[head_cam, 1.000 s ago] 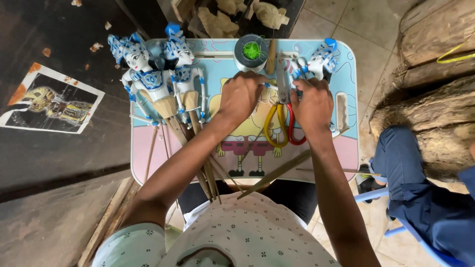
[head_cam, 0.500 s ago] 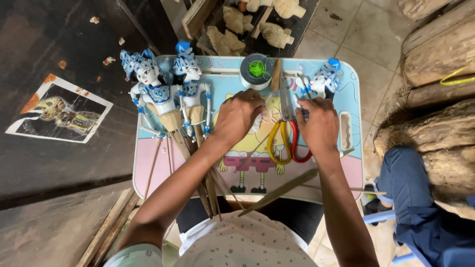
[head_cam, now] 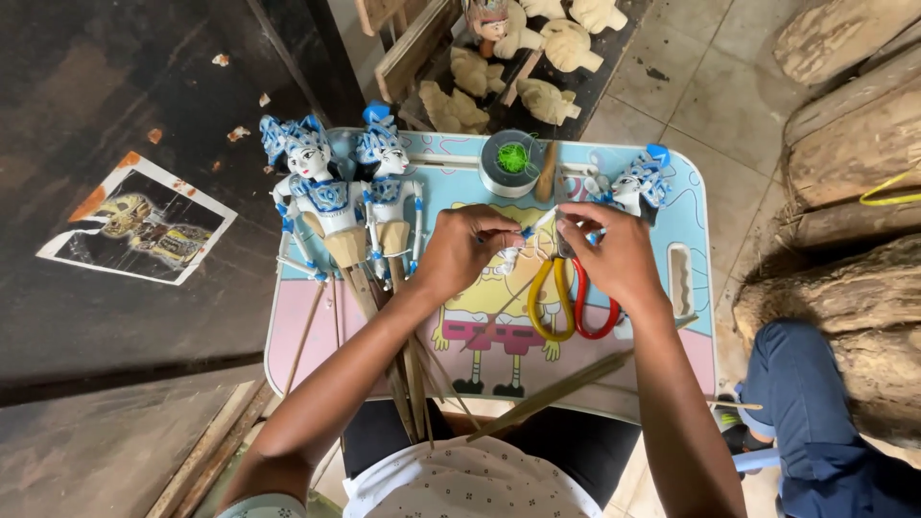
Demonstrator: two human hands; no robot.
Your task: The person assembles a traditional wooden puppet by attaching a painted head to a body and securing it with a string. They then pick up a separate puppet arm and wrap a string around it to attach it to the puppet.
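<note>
Biggest risk here, I'd say, is snagging or dropping that tiny piece: both hands work right above the pliers point(head_cam: 566, 297) with the yellow and red handles in the middle of the frame, and a slip could knock the small white-and-blue puppet part point(head_cam: 523, 245) off the little folding table point(head_cam: 686, 341), or tangle the thin thread, which is too fine for me to follow. The loose sticks point(head_cam: 566, 388) lying across the lower middle could also roll if an elbow bumps them. The left hand point(head_cam: 465, 249) sits centre frame, wrist bent in, thumb and forefinger pinched together on the small part. The right hand point(head_cam: 614, 254) mirrors it just to the right, fingertips closed on something thin at the same spot, though I can't tell exactly what. Both forearms run up from the bottom of the frame. Finished blue-and-white puppets point(head_cam: 331, 197) stand at the upper left of the table, another one point(head_cam: 638, 187) lies at upper right, and a grey roll with green thread point(head_cam: 511, 161) sits at top centre. Unpainted carved figures point(head_cam: 537, 58) rest beyond the table.
</note>
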